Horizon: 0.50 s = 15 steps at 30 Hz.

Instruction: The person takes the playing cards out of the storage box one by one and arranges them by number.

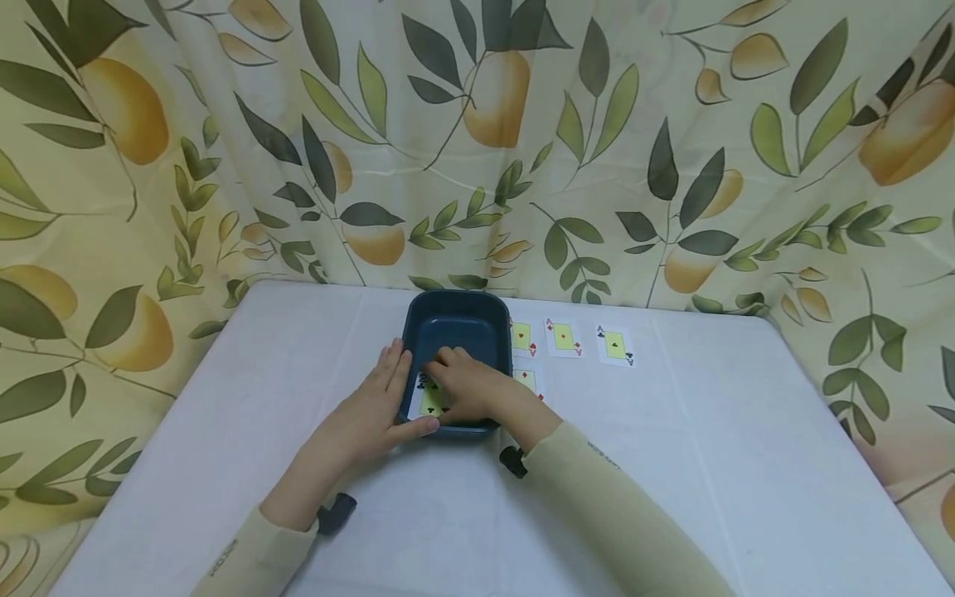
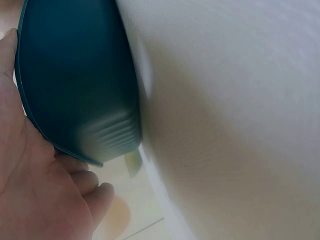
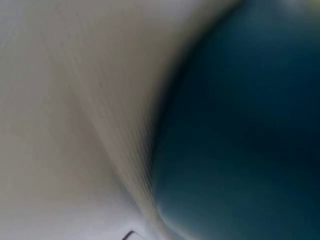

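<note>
Two hands meet at a dark teal tray [image 1: 455, 327]: left fingers [image 1: 393, 365] flat, right fingers [image 1: 448, 361] pinching a card [image 1: 431, 401].

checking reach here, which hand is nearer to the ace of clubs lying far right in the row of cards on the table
Right. The right hand is in the dark blue tray, which sits left of the ace of clubs. The left hand rests against the tray's far-left side, farther away.

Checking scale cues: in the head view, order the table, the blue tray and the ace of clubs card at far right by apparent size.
1. Table, largest by far.
2. Blue tray, mid-sized, partly covered by both hands.
3. Ace of clubs card, smallest.
</note>
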Available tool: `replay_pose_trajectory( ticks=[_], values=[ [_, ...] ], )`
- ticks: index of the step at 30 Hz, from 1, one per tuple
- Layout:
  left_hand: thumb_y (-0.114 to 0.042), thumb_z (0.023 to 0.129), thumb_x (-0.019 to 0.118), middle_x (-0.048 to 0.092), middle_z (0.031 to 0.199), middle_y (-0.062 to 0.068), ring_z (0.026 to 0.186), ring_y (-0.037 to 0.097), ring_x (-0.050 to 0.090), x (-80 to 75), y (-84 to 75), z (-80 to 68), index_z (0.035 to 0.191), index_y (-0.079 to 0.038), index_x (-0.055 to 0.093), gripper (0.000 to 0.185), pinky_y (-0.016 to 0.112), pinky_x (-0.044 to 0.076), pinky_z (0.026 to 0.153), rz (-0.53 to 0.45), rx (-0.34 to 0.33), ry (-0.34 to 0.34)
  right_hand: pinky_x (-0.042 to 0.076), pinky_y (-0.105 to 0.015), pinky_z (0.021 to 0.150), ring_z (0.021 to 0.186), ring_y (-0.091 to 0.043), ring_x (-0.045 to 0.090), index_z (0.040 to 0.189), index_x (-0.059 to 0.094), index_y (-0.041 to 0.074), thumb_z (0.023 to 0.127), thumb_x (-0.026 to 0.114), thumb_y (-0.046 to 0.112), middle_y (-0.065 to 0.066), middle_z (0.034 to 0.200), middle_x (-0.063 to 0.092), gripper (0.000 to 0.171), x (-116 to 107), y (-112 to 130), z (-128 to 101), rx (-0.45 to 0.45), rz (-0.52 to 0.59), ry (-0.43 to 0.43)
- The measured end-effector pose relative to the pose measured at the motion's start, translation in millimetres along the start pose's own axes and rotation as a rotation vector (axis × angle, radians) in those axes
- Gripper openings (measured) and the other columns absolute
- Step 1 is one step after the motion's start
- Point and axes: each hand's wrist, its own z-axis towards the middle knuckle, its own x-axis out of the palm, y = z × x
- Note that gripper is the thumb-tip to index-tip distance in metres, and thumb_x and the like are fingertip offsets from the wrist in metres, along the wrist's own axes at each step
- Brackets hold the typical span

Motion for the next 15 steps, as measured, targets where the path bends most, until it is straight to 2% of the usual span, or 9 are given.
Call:
replay_pose_trajectory(
  ticks=[5, 15],
  values=[
    [-0.08, 0.086, 0.046, -0.003, 0.168, 0.014, 0.154, 0.031, 0.004, -0.3, -0.8, 0.2, 0.159, -0.001, 0.011, 0.113, 0.052, 0.029, 0.118, -0.001, -0.004, -0.002, 0.047, -0.033, 0.101, 0.112, -0.018, 0.045, 0.147, 0.048, 0.012, 0.079, 0.081, 0.051, -0.005, 0.137, 0.05, 0.085, 2.3, 1.4, 4.2, 0.02, -0.035, -0.006],
    [-0.072, 0.088, 0.056, 0.0, 0.167, 0.015, 0.154, 0.032, 0.004, 1.1, -1.1, -0.5, 0.158, 0.0, 0.013, 0.109, 0.052, 0.027, 0.118, 0.002, -0.007, -0.025, 0.045, -0.036, 0.104, 0.116, -0.02, 0.043, 0.148, 0.046, 0.015, 0.075, 0.086, 0.045, -0.007, 0.135, 0.049, 0.089, -0.9, -3.1, 5.4, 0.029, 0.015, -0.019]
  ],
)
